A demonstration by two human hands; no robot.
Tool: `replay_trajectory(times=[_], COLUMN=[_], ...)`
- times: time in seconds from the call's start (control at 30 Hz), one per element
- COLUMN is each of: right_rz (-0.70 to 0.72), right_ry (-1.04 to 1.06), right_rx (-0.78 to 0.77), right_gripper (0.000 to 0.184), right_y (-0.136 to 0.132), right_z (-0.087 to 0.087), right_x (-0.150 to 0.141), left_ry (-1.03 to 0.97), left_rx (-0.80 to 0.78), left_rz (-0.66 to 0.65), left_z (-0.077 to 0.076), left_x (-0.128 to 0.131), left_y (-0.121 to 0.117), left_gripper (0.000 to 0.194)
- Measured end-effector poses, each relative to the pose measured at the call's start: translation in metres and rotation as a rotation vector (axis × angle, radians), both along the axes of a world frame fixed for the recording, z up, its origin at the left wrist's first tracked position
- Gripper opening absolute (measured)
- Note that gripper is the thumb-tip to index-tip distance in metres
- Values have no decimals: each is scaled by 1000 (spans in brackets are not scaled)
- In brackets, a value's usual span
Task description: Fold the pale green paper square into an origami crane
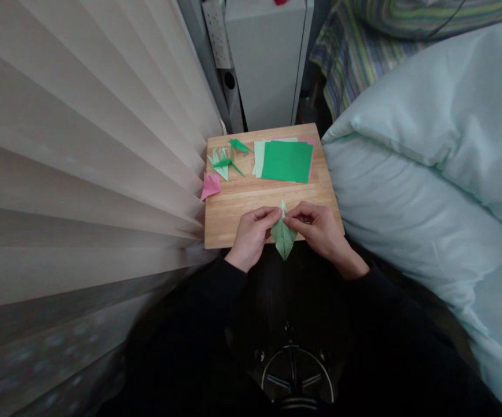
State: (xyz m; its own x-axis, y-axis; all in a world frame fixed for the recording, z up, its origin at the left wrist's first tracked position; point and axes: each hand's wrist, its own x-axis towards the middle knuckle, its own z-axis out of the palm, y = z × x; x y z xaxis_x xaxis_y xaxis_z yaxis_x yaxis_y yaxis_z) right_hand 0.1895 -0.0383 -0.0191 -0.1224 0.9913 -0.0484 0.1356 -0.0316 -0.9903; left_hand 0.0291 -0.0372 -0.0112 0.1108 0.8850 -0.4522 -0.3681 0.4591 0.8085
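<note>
A light green folded origami paper (pixel 284 236), kite-shaped with a narrow tip pointing away from me, is held at the near edge of a small wooden table (pixel 237 217). On its left side my left hand (pixel 255 230) pinches it between thumb and fingers. My right hand (pixel 314 227) grips the upper right side, its thumb and index fingertip close to the paper's middle. The lower point of the paper hangs past the table edge, over my dark clothing.
Folded green cranes (pixel 222 163) and a pink folded piece (pixel 211 185) lie at the table's left. Behind is a stack of paper sheets (pixel 288 162), dark green on top. A pleated curtain (pixel 103 145) borders the left, pale bedding (pixel 428 145) the right, a white cabinet (pixel 266 63) the far side.
</note>
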Motion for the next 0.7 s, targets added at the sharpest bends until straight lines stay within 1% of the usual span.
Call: replay_trajectory(times=[0.13, 0.33, 0.43, 0.5, 0.6, 0.7], right_rz=[8, 16, 24, 2, -62, -64], right_ry=[54, 34, -11, -37, -84, -152], right_rx=[-48, -80, -59, -33, 38, 95], right_gripper=[17, 22, 26, 25, 21, 15], right_y=[0, -1, 0, 1, 2, 2], right_z=[-1, -4, -4, -4, -3, -1], right_x=[0, -2, -2, -1, 1, 2], left_ry=[0, 123, 183, 235, 335, 422], left_rx=[25, 93, 143, 195, 301, 405], left_rz=[-5, 24, 35, 21, -40, -110], left_z=[-1, -9, -11, -12, -14, -15], left_x=[0, 1, 0, -2, -3, -4], left_y=[1, 2, 4, 5, 4, 2], left_gripper=[25, 21, 18, 14, 11, 9])
